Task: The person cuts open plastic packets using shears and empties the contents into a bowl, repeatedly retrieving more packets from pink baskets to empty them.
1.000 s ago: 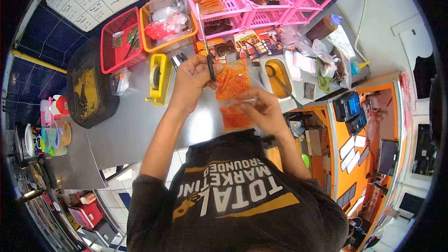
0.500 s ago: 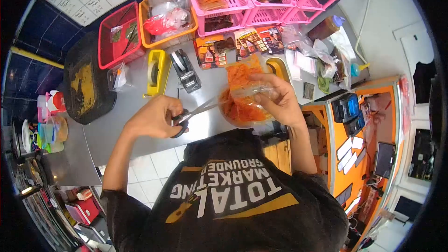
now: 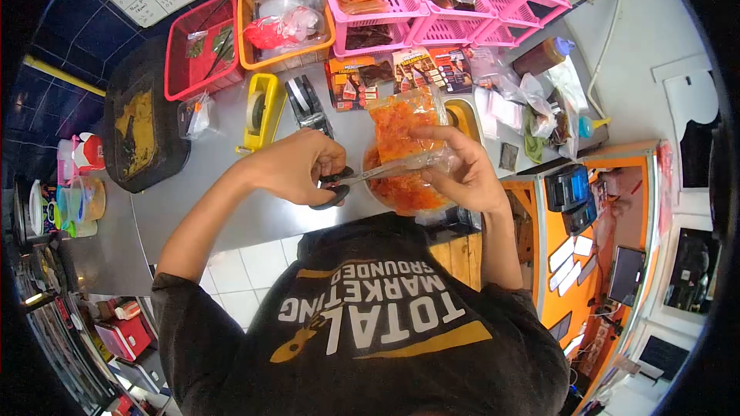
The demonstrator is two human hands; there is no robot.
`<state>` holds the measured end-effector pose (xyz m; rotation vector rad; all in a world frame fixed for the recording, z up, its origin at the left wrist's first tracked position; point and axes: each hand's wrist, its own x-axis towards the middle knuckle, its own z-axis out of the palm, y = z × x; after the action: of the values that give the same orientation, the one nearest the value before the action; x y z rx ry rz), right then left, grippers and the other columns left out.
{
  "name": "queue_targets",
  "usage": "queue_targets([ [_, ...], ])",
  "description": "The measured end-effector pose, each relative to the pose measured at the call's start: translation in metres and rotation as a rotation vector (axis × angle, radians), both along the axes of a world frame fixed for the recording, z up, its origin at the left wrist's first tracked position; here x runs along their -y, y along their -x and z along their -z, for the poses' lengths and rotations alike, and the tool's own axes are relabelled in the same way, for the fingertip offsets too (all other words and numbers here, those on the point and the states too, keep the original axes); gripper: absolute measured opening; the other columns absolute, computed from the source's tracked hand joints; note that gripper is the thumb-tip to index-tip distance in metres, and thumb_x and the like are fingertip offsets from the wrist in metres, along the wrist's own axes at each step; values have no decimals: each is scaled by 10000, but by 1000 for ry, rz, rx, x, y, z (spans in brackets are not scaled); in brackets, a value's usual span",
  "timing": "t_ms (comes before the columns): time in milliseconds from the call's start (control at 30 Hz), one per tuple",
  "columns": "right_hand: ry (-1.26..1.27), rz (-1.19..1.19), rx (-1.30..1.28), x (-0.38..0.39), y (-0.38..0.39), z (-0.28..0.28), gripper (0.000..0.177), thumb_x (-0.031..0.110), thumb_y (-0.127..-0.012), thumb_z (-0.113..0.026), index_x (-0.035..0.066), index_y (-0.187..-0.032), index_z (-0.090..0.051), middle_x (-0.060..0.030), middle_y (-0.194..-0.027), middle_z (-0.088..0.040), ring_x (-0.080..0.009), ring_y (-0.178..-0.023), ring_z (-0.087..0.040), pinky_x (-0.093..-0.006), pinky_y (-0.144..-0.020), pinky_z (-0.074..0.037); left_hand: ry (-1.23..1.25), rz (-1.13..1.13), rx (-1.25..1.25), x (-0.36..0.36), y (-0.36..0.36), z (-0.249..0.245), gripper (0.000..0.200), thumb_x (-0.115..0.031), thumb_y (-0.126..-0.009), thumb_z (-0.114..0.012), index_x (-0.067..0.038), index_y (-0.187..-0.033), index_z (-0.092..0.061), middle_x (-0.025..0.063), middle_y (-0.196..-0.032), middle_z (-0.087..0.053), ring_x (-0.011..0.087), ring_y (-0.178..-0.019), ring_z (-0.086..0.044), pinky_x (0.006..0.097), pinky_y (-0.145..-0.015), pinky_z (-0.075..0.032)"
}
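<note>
Black-handled scissors (image 3: pixel 333 189) are gripped in my left hand (image 3: pixel 301 166), fingers in the loops. Their blades point right and meet the clear upper part of a plastic bag (image 3: pixel 407 125) filled with orange shredded food. My right hand (image 3: pixel 466 169) pinches the bag's clear end between thumb and fingers. The filled part of the bag hangs away from me. Below it is a round bowl (image 3: pixel 408 192) with more orange contents, partly covered by the bag and blades. Exactly where the blades touch the plastic is hard to make out.
A yellow tape dispenser (image 3: pixel 260 112) and a black one (image 3: pixel 306 104) stand behind my left hand. Further back are a red basket (image 3: pixel 202 77), an orange basket (image 3: pixel 284 62) and pink racks (image 3: pixel 378 4). A sauce bottle (image 3: pixel 543 58) lies among plastic bags at right.
My left hand has moved right and slightly up, bringing the scissors further across the bag's clear end. My right hand keeps its pinch and has shifted slightly.
</note>
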<state>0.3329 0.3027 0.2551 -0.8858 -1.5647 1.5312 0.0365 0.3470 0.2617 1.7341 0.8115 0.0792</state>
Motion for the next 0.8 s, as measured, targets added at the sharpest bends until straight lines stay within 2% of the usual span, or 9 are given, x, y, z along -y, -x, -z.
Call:
queue_targets([
  [100, 57, -10, -23, 0, -3, 0, 552, -132, -797, -583, -27, -1333, -500, -112, -1325, -555, -143, -1164, -550, -266, -946, -456, 13, 10, 4, -1, -2, -3, 266, -125, -679, -771, 9, -707, -543, 54, -606, -546, 120, -552, -505, 288, -521, -414],
  [167, -101, 6, 145, -2, -7, 4, 546, -116, -787, -602, -26, -1319, -515, -113, -1305, -568, -162, -1185, -540, -290, -988, -428, 22, 14, 0, -1, -2, -3, 260, -120, -677, -768, 10, -710, -546, 55, -607, -547, 122, -552, -507, 288, -524, -418],
  [233, -148, 0, 167, -4, -6, 1, 546, -108, -782, -612, -25, -1314, -521, -114, -1300, -571, -169, -1196, -533, -302, -1007, -411, 5, 2, 20, -1, -2, 0, 254, -28, -678, -738, -20, -697, -485, -4, -564, -497, 56, -508, -477, 252, -451, -340],
  [267, -195, -6, 189, -4, -6, -2, 545, -100, -777, -621, -24, -1308, -526, -114, -1296, -575, -177, -1206, -526, -314, -1025, -394, 4, 1, 20, -2, -2, -1, 254, -28, -678, -738, -20, -697, -485, -4, -564, -497, 56, -508, -477, 252, -451, -340],
  [533, -256, -25, 276, -2, -4, -11, 545, -84, -774, -632, -10, -1306, -536, -108, -1266, -596, -179, -1209, -525, -312, -1026, -389, -181, 76, 6, -3, -6, -6, 276, -59, -659, -732, -11, -680, -460, 24, -562, -491, 85, -499, -479, 269, -460, -361],
  [633, -243, -15, 270, -1, -6, -11, 553, -87, -772, -629, -8, -1311, -532, -109, -1273, -592, -175, -1216, -521, -308, -1024, -393, -87, 42, 3, -3, -4, -3, 262, -67, -655, -733, -6, -690, -481, 28, -572, -505, 94, -501, -499, 268, -462, -370],
  [767, -195, 14, 200, 4, -2, -10, 578, -100, -769, -621, -9, -1329, -509, -113, -1316, -563, -173, -1236, -509, -308, -1038, -385, -108, 42, 13, -2, -6, -6, 240, -66, -657, -730, 1, -705, -505, 30, -580, -519, 90, -507, -519, 265, -463, -378],
  [800, -193, 11, 199, 4, -1, -11, 578, -100, -769, -621, -9, -1329, -509, -113, -1316, -563, -173, -1236, -509, -308, -1038, -385, -122, 60, -5, -1, -7, -9, 225, -79, -664, -722, 14, -696, -520, 62, -578, -527, 122, -512, -512, 287, -486, -395],
])
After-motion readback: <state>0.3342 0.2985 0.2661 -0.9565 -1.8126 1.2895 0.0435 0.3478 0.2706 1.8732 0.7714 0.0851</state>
